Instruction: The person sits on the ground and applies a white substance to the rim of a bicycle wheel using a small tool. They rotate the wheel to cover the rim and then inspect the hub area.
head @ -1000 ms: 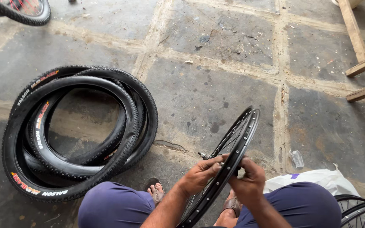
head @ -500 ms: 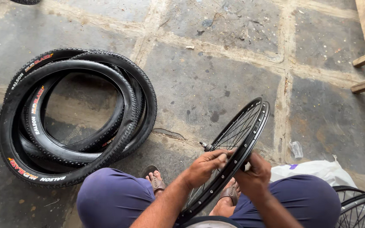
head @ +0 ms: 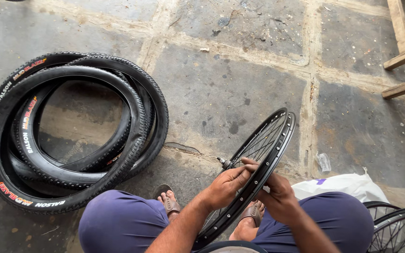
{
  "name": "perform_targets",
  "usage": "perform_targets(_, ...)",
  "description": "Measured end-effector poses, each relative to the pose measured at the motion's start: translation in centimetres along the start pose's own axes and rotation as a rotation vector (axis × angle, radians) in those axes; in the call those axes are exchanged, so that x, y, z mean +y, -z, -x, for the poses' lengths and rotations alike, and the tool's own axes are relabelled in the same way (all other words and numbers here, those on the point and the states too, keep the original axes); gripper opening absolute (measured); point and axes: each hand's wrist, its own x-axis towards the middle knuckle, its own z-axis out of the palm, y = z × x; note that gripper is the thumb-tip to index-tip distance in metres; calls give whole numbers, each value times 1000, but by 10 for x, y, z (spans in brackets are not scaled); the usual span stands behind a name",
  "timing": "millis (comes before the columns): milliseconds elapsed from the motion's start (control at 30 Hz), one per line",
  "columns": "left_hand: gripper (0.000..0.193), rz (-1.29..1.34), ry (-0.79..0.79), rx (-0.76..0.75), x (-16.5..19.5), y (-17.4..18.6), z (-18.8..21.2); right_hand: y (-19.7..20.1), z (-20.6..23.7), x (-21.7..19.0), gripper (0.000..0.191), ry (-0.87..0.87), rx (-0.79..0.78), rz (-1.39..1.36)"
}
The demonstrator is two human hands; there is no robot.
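Fingers of the left hand (head: 228, 183) curled round the wheel rim (head: 263, 159), near its hub; the right hand (head: 280, 194) gripped the rim's other side. Left of the rim lay stacked tyres (head: 71, 131); right, a white bag (head: 348, 185) and more wheels (head: 394, 229).

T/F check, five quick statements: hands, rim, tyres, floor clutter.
1. Both hands grip the black spoked rim. True: the left hand and right hand hold it on either side.
2. The rim lies flat on the floor. False: it is held on edge, between the knees.
3. A pile of black tyres lies on the stone floor to the person's left. True.
4. A tyre is mounted on the held rim. False: the rim is bare.
5. More spoked wheels show at lower right. True.
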Motion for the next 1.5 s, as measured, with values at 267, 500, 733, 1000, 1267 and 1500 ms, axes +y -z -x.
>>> perform_targets(267, 42, 103, -138, 13, 0, 5, 3, -40, 8, 40, 29, 263, 593, 252)
perform_targets(500, 46, 110, -155, -70, -10, 10, 0, -4, 6, -3, 47, 146, 89, -108)
perform_targets(733, 41, 222, -29, -48, -14, 5, -7, 14, -3, -1, 46, 154, 16, 283)
perform_targets(1000, 46, 165, -143, -113, 5, 12, 8, -42, 0, 17, 27, 269, 568, 231)
perform_targets(1267, 47, 120, -86, -46, 1, 4, -2, 13, -9, -18, 62, 202, -89, 80)
perform_targets(1500, 39, 281, -32, 33, -9, -1, -6, -22, -5, 19, 38, 184, 456, 281)
